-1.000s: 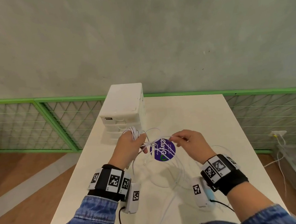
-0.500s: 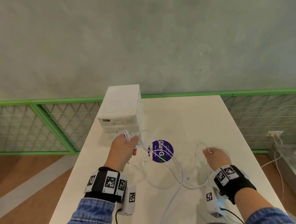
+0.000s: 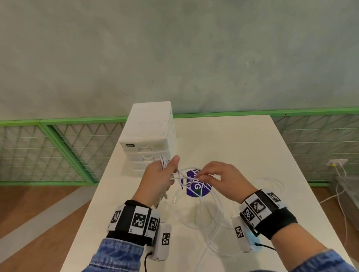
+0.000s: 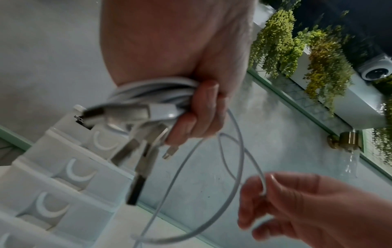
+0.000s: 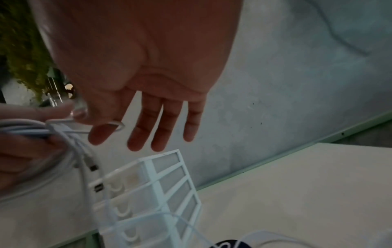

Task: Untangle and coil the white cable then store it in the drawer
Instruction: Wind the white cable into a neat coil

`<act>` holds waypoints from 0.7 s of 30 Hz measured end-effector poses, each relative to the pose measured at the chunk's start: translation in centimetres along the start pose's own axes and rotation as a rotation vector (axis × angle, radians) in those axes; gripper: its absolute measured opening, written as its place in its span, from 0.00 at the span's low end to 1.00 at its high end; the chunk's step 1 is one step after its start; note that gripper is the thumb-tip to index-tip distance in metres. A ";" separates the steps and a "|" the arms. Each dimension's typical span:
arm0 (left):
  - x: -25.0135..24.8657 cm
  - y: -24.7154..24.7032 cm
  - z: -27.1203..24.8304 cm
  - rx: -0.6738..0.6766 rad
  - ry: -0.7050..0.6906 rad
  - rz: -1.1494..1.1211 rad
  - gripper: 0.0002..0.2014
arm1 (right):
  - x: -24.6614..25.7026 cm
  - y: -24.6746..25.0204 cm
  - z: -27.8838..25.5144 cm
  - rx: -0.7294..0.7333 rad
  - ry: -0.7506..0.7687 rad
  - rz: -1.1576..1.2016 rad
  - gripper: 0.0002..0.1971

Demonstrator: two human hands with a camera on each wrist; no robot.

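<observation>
My left hand [image 3: 158, 178] [image 4: 197, 109] grips a bundle of coiled white cable [image 4: 152, 90] [image 3: 163, 161], with USB plugs [image 4: 135, 169] dangling below the fingers. My right hand [image 3: 217, 179] [image 5: 118, 124] pinches a strand of the same cable [image 4: 263, 181] [image 5: 115, 125] between thumb and forefinger, close to the left hand, its other fingers straight. More loose cable [image 3: 214, 218] trails in loops on the white table [image 3: 253, 154]. The white drawer unit [image 3: 150, 136] [image 5: 161, 189] stands just beyond the left hand, all drawers closed.
A round purple sticker [image 3: 196, 186] lies on the table under the hands. A green-framed mesh fence [image 3: 42, 150] runs behind the table, with a grey wall above. A wall socket with cords [image 3: 337, 162] sits at the right.
My right hand, which had pulled a strand out to the right, has come back to the middle beside the left hand. The left hand has kept its coil.
</observation>
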State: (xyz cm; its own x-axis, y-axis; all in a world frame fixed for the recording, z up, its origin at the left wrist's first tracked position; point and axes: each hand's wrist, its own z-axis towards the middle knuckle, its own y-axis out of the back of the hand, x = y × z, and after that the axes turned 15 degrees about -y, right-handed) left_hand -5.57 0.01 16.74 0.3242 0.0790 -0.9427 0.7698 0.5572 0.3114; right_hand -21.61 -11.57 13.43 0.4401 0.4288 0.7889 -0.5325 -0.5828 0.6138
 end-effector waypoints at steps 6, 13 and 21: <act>0.8 0.2 -0.1 0.179 0.011 0.083 0.21 | -1.6 0.7 -0.4 -0.021 -0.152 -0.351 0.11; 0.6 0.4 0.2 0.199 0.020 0.075 0.21 | -1.3 1.3 -0.6 0.000 -0.253 0.135 0.18; 1.1 0.8 -0.3 0.255 0.087 0.139 0.26 | -1.4 2.8 -0.4 -0.205 -0.471 0.635 0.12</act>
State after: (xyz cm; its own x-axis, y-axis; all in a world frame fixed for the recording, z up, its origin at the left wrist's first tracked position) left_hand -4.73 0.79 15.97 0.3966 0.2168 -0.8920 0.8380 0.3113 0.4482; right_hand -23.95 -13.54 14.07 0.2435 -0.3027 0.9215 -0.8842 -0.4598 0.0826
